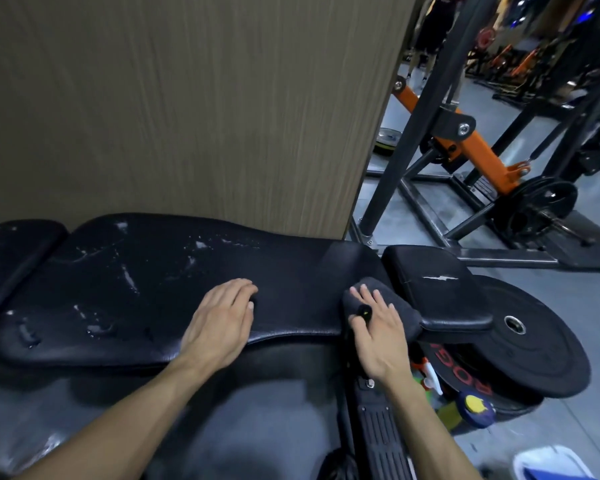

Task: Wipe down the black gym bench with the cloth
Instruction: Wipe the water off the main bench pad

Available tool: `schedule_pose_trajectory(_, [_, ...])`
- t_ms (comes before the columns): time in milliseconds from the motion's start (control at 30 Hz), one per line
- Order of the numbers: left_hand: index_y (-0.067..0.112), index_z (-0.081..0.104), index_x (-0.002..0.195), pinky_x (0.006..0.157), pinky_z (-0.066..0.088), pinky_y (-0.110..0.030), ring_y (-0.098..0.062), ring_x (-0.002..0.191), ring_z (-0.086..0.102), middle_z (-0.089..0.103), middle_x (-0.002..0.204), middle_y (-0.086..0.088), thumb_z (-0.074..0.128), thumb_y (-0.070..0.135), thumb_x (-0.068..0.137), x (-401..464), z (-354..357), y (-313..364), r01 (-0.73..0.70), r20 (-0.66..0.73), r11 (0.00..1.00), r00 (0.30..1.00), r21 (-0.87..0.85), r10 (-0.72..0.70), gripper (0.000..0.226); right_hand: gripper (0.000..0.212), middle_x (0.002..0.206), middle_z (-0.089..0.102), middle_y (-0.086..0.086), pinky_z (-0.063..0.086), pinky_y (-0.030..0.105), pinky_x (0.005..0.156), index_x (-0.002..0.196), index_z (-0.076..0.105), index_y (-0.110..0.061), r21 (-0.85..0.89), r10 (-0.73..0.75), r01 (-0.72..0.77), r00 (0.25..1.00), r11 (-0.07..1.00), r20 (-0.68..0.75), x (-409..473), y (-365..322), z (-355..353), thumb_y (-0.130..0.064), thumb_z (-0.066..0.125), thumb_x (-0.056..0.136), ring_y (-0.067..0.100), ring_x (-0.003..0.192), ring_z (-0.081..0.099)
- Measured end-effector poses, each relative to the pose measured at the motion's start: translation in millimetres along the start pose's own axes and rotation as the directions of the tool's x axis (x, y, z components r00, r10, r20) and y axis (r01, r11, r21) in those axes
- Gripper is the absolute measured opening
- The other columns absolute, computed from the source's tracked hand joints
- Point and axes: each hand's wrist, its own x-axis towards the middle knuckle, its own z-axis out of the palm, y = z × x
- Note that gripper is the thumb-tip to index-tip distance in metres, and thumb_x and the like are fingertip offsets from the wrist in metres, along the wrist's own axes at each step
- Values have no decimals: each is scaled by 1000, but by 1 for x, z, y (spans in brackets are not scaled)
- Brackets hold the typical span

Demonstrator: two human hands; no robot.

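The black gym bench (146, 282) runs left to right across the view, its long pad cracked and flecked with white scuffs. A smaller seat pad (437, 289) follows at the right end. My left hand (219, 320) lies flat on the long pad near its front edge, fingers together, holding nothing. My right hand (378, 327) presses flat on a dark grey cloth (399, 306) at the gap between the two pads. A small black knob with a yellow dot (363, 310) shows beside my right thumb.
A wood-grain wall (187, 98) stands right behind the bench. Black weight plates (520, 348) are stacked at the right end, with a spray bottle (430, 375) and a blue object (475, 408) below them. An orange-and-black rack (465, 140) stands at the back right.
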Motion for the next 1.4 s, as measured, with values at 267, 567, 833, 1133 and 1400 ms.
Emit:
schedule_pose_trajectory(267, [14, 49, 149, 118, 26, -44, -23, 147, 41, 44, 158, -4, 47, 34, 101, -65, -15, -1, -330, 195, 916, 937, 226, 289, 52, 81, 167, 2, -13, -12, 35, 124, 160, 17, -35, -115, -195, 210, 972, 971, 129, -31, -60, 34, -59, 6, 84, 7, 154, -10])
schedule_pose_trajectory(567, [13, 43, 153, 121, 26, -41, -21, 147, 39, 44, 158, -3, 34, 38, 104, -114, -76, -90, 29, 68, 954, 996, 298, -51, 55, 62, 169, 15, 0, 2, 40, 126, 161, 21, -27, -145, 22, -9, 996, 989, 85, 30, -51, 23, -45, 25, 102, 17, 156, 8])
schedule_pose_trajectory(833, [11, 49, 149, 121, 27, -41, -23, 145, 42, 48, 155, -6, 38, 33, 104, -89, -69, -102, 96, 6, 983, 995, 159, -98, 51, 70, 167, 17, -5, 2, 39, 125, 159, 28, -30, 6, -555, 574, 790, 819, 260, -44, -167, 94, -50, 33, 92, 14, 156, 8])
schedule_pose_trajectory(1133, [8, 51, 147, 122, 29, -44, -21, 146, 41, 50, 154, -5, 37, 25, 105, -75, -50, -120, 109, -40, 993, 993, 47, -108, 47, 78, 167, 21, -4, 4, 37, 126, 158, 29, -30, -195, -67, 78, 996, 978, 66, 36, -113, 67, -56, 14, 86, 14, 155, 11])
schedule_pose_trajectory(1400, [6, 49, 146, 121, 31, -47, -21, 148, 37, 47, 155, -6, 40, 6, 101, -80, -46, -130, 49, -34, 995, 998, -87, -53, 45, 68, 167, 19, -8, 6, 38, 126, 158, 29, -30, -21, -501, 521, 831, 853, 243, -37, -208, 114, -43, 39, 92, 9, 156, 7])
